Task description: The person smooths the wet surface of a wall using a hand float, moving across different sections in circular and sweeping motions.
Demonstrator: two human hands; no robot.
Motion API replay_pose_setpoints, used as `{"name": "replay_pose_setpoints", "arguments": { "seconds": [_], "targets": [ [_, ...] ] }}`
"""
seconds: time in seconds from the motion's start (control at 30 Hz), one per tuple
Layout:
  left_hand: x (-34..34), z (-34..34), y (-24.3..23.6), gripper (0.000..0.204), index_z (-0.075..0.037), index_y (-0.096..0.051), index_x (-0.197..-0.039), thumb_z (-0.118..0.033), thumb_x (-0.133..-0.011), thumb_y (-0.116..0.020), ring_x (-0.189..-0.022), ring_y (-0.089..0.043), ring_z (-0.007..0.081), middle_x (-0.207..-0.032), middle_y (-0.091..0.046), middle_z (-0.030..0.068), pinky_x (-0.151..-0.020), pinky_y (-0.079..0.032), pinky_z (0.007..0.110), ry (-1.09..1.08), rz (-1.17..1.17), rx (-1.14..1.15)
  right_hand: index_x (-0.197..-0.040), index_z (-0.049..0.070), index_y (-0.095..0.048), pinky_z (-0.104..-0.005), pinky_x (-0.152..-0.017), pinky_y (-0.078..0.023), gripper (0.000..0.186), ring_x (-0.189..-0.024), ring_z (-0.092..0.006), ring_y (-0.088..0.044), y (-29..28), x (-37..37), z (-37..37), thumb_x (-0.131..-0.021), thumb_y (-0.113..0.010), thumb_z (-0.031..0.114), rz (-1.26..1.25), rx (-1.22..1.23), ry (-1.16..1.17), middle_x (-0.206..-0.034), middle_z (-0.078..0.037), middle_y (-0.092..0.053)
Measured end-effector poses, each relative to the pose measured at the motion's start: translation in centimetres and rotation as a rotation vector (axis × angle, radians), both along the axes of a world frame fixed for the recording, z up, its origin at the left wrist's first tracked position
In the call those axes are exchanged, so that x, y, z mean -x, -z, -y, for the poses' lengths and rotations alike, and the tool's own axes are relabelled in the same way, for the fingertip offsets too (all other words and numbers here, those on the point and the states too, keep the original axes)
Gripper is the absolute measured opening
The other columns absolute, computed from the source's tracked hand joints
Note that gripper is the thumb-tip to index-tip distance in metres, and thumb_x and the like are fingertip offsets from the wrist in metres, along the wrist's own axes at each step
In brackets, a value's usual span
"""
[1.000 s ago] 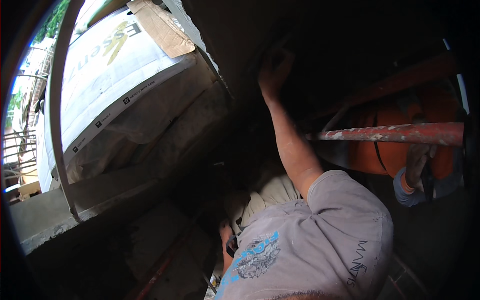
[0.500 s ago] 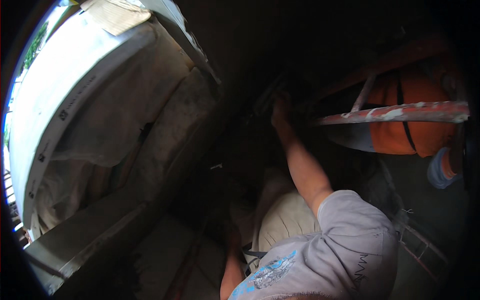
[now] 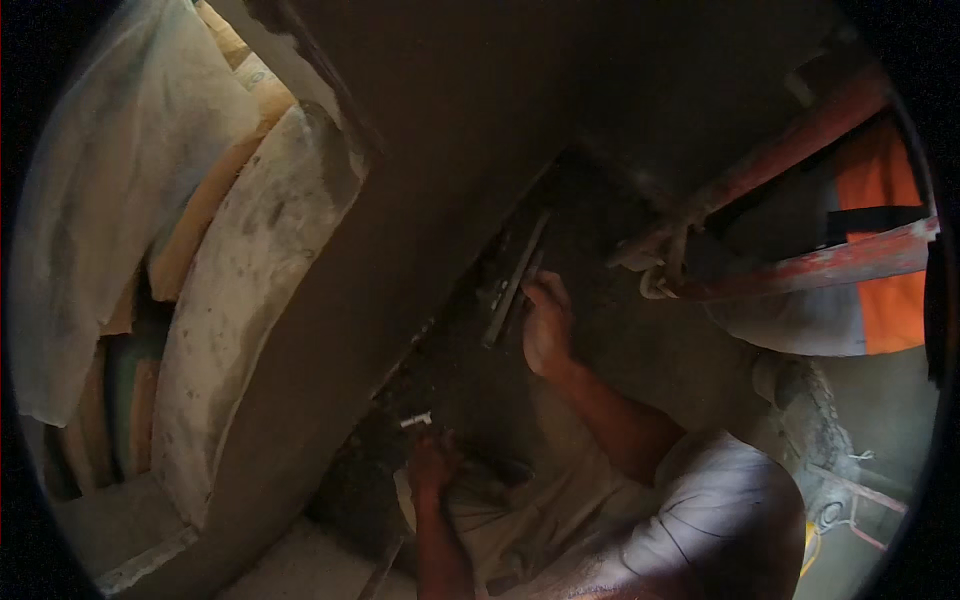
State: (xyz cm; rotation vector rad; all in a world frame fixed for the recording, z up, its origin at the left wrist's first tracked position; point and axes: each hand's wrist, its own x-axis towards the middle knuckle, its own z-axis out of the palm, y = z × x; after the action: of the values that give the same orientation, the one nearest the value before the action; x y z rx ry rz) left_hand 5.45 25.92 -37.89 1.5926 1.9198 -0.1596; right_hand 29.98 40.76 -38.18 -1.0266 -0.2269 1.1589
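Shadowed wall [image 3: 430, 180], right hand [image 3: 548, 322] forward, gripping long tool [image 3: 516, 284], left hand [image 3: 432, 460] nearer, grip unclear

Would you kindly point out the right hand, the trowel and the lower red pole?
Right hand [image 3: 547, 328]: head view, middle of hand.
Trowel [image 3: 514, 284]: head view, blade's middle.
Lower red pole [image 3: 840, 265]: head view, mid-length.

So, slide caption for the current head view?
Right hand holding a long, narrow grey tool, left hand near a small white T-shaped piece; chipped red pole at right.
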Motion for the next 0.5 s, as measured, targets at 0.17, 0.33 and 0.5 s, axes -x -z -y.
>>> {"name": "replay_pose_setpoints", "arguments": {
  "seconds": [0.17,0.33,0.5],
  "targets": [
    [-2.9,-4.1,2.5,0.043,-0.001,-0.063,-0.122,-0.038,-0.104,-0.051,-0.103,-0.064,0.0482,-0.110,-0.068,0.0279,-0.088,-0.051,0.053,0.088,0.247,-0.034,-0.111,0.008,-0.058,-0.0332,-0.094,-0.042,0.021,-0.102,-0.0145,-0.053,0.2,-2.1,-1.4,-0.095,-0.067,0.018,0.067,-0.152,-0.017,-0.105,-0.002,-0.059],
    [-0.7,-4.7,10.8,0.048,-0.001,-0.060,-0.129,-0.041,-0.103,-0.052,-0.113,-0.062,0.0489,-0.118,-0.067,0.0281,-0.096,-0.048,0.056,0.127,0.224,0.025,-0.116,0.005,-0.055,-0.0323,-0.093,-0.043,0.023,-0.100,-0.0137,-0.053,2.7,-3.0,-3.8,-0.097,-0.063,0.015,0.376,-0.430,0.094,-0.106,-0.003,-0.058],
    [-1.2,-5.2,10.4,0.056,-0.003,-0.057,-0.136,-0.047,-0.103,-0.049,-0.122,-0.058,0.0459,-0.128,-0.063,0.0279,-0.104,-0.045,0.052,0.222,0.191,-0.238,-0.117,0.002,-0.057,-0.0368,-0.093,-0.047,0.033,-0.100,-0.0200,-0.059,-1.0,-7.6,-9.5,-0.088,-0.071,0.010,0.777,-0.626,0.412,-0.107,-0.008,-0.062]
  ]
}}
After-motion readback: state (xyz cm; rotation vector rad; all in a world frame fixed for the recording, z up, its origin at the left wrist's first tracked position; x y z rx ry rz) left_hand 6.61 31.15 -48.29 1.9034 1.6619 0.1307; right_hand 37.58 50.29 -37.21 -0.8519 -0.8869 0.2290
